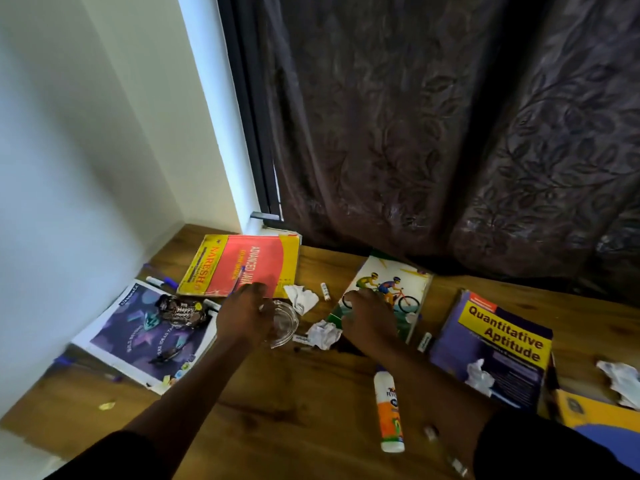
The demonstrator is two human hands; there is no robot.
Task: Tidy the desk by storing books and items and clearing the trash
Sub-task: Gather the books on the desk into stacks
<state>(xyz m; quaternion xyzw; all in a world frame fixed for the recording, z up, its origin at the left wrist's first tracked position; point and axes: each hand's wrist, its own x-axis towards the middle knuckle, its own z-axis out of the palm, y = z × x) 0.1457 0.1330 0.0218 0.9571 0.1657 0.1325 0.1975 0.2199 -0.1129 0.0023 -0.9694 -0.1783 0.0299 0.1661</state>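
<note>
We see a table [277,407] of brown wood with visible grain and a dull sheen. Beside the clear glass jar [282,322] lie balls of crumpled white paper [323,335], a glossy-covered red book [242,268] and a smooth plastic glue bottle [390,410].

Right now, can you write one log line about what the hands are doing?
left hand: over glass bowl | right hand: on cyclist book | crumpled paper: between hands
</note>
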